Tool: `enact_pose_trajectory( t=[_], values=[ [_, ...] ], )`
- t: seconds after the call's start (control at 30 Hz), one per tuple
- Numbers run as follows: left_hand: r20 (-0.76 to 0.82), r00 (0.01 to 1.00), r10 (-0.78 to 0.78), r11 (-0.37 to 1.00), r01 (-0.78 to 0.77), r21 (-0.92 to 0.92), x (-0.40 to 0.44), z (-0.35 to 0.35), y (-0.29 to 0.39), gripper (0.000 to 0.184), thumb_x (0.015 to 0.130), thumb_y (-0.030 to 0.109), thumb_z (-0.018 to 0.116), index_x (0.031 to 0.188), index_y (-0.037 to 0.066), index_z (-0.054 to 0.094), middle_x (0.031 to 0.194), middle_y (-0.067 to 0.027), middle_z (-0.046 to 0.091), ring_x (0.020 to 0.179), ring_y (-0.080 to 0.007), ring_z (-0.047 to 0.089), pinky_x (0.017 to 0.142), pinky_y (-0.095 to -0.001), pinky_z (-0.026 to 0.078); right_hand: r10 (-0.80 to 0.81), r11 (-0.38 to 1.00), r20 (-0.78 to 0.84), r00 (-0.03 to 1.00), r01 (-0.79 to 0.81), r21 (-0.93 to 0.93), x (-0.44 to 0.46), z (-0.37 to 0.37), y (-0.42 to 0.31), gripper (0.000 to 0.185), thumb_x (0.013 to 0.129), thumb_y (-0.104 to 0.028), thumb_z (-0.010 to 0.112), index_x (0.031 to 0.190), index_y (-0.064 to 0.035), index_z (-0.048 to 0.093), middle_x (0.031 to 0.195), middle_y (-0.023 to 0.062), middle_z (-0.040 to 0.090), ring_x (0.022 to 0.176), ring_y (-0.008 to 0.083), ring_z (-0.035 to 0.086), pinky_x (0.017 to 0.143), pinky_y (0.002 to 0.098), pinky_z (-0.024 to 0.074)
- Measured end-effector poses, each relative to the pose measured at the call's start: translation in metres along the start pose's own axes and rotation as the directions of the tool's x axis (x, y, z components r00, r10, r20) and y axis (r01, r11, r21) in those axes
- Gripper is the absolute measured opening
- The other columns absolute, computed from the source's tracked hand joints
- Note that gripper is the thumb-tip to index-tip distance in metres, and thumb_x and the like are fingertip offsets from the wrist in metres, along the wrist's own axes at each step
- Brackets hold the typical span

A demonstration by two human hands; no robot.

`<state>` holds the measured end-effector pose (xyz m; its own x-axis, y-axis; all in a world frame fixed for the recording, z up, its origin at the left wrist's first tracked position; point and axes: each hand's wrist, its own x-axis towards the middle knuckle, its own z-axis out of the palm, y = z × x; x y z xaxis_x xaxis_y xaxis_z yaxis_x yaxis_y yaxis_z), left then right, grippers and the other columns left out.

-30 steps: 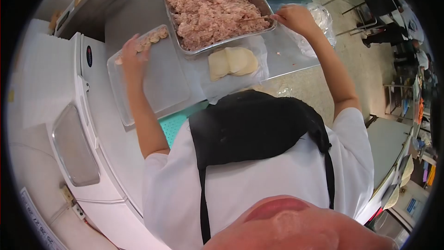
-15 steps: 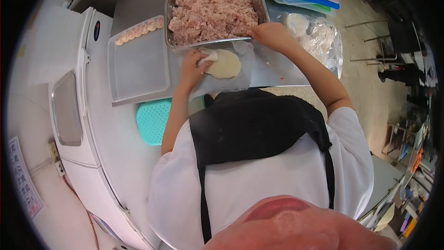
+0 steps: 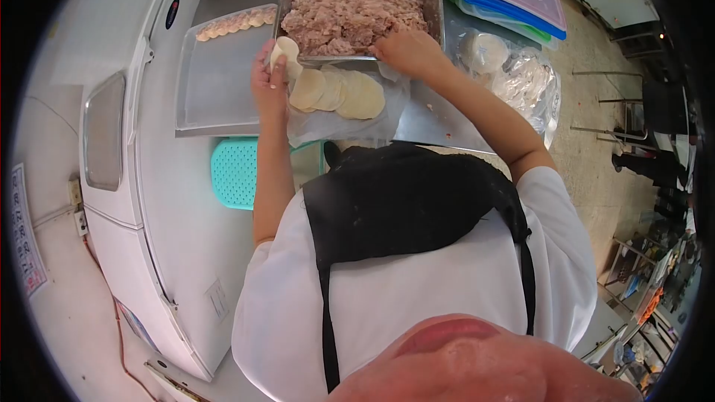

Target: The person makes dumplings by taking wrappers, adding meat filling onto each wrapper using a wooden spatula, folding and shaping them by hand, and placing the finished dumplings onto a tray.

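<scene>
The left hand (image 3: pixel 268 82) is partly closed, thumb and fingers pinching a thin round dough wrapper (image 3: pixel 285 50) just beyond the near left corner of the metal pan (image 3: pixel 339 62). A light grip looks best here: the sheet is soft, so a firm squeeze could dent or tear it, while a cupped palm beneath would support it. More dough shows just below the pinch, and whether it is a second round clinging to the first is hard to tell; if so, a gentle peel from the edge would part them better than a tug. The right hand (image 3: pixel 408 52) has its fingers bent close together at the minced meat (image 3: pixel 357 7), by the pan's near side; whether they grasp anything cannot be seen. A small, even scoop, set in the middle of the round with a clean margin, should handle best. The overlapping wrappers (image 3: pixel 361 97) lie fanned on a pale sheet (image 3: pixel 309 130) on the desk (image 3: pixel 462 123), nearer the body than the pan, so the left wrist should clear them. In the shallow tray (image 3: pixel 223 97) at the left, dumplings (image 3: pixel 234 23) sit in a snug row along the far edge; soft as they look, they call for a light touch
</scene>
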<state>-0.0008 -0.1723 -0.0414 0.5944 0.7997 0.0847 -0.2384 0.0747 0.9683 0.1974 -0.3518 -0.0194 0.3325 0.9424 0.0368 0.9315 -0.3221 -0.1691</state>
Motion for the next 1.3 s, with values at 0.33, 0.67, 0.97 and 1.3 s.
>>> enact_pose_trajectory(
  t=[0.33, 0.67, 0.97, 1.3],
  values=[
    [0.048, 0.998, -0.031, 0.953, 0.044, -0.301, 0.037, -0.049, 0.035, 0.025, 0.095, 0.016, 0.055, 0.118, 0.004, 0.055, 0.105, -0.0064, 0.062, 0.097, -0.0174, 0.062, 0.082, -0.0327, 0.053, -0.165, 0.972, -0.259, 0.952, 0.111, -0.209, 0.049, -0.015, -0.016, 0.024, 0.089, -0.03, 0.056, 0.081, -0.0113, 0.068, 0.079, 0.0122, 0.067, 0.081, 0.0264, 0.067, 0.067, 0.0398, 0.0525],
    [0.145, 0.989, -0.031, 0.999, 0.027, 0.027, 0.055, -0.086, 0.038, 0.02, 0.092, 0.014, 0.06, 0.11, 0.004, 0.062, 0.101, -0.0033, 0.063, 0.09, -0.0136, 0.06, 0.08, -0.026, 0.049, 0.041, 0.998, -0.072, 0.997, -0.045, -0.047, 0.043, 0.015, -0.058, 0.028, 0.091, -0.033, 0.051, 0.08, -0.0127, 0.067, 0.077, 0.0106, 0.067, 0.078, 0.0264, 0.067, 0.063, 0.0422, 0.052],
    [0.428, 0.904, 0.003, 0.797, -0.26, 0.545, 0.084, -0.096, 0.056, 0.02, 0.092, 0.02, 0.061, 0.106, 0.009, 0.07, 0.086, -0.0051, 0.066, 0.084, -0.0075, 0.058, 0.077, -0.0236, 0.046, 0.052, 0.954, 0.051, 0.997, -0.034, -0.297, 0.058, -0.01, -0.075, 0.03, 0.092, -0.036, 0.051, 0.087, -0.0106, 0.066, 0.074, 0.0138, 0.064, 0.076, 0.0328, 0.065, 0.066, 0.0456, 0.0504],
    [0.767, 0.64, -0.049, 0.841, 0.44, -0.315, 0.101, -0.056, 0.038, 0.042, 0.098, 0.025, 0.051, 0.134, 0.005, 0.049, 0.119, -0.0092, 0.061, 0.099, -0.021, 0.061, 0.088, -0.034, 0.049, 0.46, 0.504, 0.069, 0.885, -0.325, 0.8, 0.009, 0.001, -0.057, 0.041, 0.095, -0.041, 0.053, 0.099, -0.0041, 0.071, 0.063, 0.0014, 0.051, 0.059, 0.0106, 0.048, 0.054, 0.0265, 0.0381]
  ],
)
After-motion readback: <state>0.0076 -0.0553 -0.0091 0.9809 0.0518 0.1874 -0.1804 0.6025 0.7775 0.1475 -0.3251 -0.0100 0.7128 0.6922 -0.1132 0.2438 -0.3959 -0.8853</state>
